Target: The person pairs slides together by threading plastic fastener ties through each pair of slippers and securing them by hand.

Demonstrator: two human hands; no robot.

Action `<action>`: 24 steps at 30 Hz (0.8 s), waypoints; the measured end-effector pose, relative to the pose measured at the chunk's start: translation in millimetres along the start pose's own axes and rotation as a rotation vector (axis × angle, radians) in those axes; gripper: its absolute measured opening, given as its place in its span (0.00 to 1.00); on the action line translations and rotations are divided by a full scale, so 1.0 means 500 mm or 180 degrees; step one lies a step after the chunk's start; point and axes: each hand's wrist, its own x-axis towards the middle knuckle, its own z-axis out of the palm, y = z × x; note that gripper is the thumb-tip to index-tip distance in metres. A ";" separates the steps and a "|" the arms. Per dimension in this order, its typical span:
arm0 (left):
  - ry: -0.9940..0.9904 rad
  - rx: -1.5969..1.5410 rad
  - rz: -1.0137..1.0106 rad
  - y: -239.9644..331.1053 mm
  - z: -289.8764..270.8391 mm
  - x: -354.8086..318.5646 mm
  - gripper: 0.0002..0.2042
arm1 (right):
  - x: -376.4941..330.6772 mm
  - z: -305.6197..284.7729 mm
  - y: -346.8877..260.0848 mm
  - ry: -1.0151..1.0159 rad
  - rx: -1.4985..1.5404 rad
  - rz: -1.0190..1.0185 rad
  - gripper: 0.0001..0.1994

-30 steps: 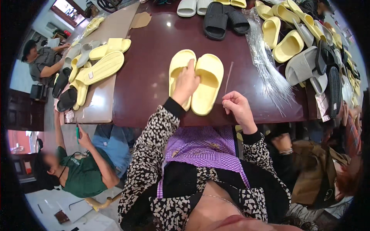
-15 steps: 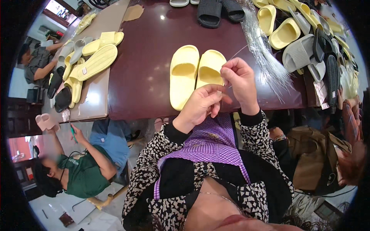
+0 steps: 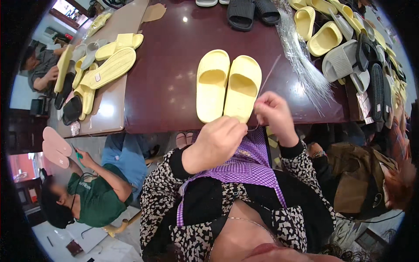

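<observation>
A pair of pale yellow slippers lies side by side in front of me, soles down, with the left slipper (image 3: pixel 213 94) and the right slipper (image 3: pixel 242 83) nearly touching. My left hand (image 3: pixel 218 142) is closed at the heel end of the right slipper, its fingertips partly hidden. To the right of that heel, my right hand (image 3: pixel 276 114) pinches a thin clear strand (image 3: pixel 271 72). One end of the strand rises blurred above my right hand; the lower part curves between both hands. Whether it passes through the slipper, I cannot tell.
A bundle of clear strands (image 3: pixel 303 61) lies right of the slippers. Slippers in yellow, grey and black pile up at the right (image 3: pixel 342 61) and left (image 3: pixel 109 67). Black slippers (image 3: pixel 241 15) sit at the back. A person at left holds pink slippers (image 3: pixel 56 146); others sit nearby.
Both hands have come down toward me, the left onto the right slipper's heel, the right beside it. The slippers appear slightly shifted. The person at left has turned the pink slippers.
</observation>
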 end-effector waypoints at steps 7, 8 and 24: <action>-0.0656 -0.0027 0.0202 -0.006 0.013 -0.064 0.06 | -0.043 0.013 0.100 -0.0420 0.0426 0.1032 0.05; -0.0681 -0.0058 0.0149 -0.015 0.019 -0.067 0.06 | -0.042 0.014 0.102 -0.0418 0.0439 0.1032 0.05; -0.0238 -0.0587 -0.0532 -0.115 0.083 -0.074 0.03 | 0.066 -0.041 0.038 -0.0476 -0.0339 0.1417 0.07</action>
